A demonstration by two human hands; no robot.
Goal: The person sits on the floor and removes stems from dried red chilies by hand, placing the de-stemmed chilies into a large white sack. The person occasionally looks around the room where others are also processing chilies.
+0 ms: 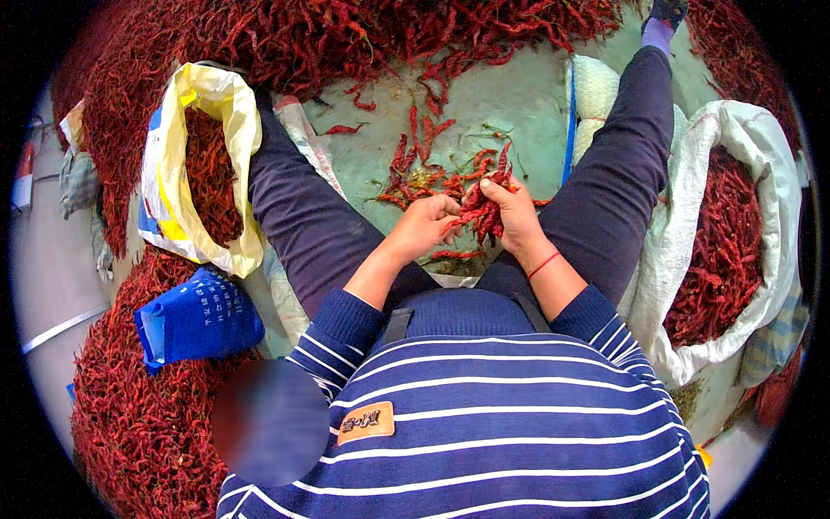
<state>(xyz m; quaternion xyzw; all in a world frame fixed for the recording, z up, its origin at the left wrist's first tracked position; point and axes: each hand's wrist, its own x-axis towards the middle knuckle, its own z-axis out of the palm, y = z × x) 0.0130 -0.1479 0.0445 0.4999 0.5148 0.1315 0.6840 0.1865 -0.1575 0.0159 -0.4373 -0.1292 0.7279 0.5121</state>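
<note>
My right hand (519, 217) is closed around a bunch of dried red chili peppers (487, 220), its thumb pressed across the top. A thin red cord circles that wrist. My left hand (418, 227) meets the bunch from the left, fingertips pinched on one dried red chili pepper (462, 220) that sticks out of it. The curled fingers partly hide that grip. Loose chili peppers (405, 175) and stem bits lie on the greenish floor (519, 97) just beyond my hands, between my outstretched legs.
A large chili heap (292, 39) spreads across the far side; another pile (149, 402) lies at left. Beside my left leg stands a yellow-lined sack (249, 194) holding chilies. A white woven sack (668, 259) of chilies stands at right. A blue bag (201, 321) bears writing.
</note>
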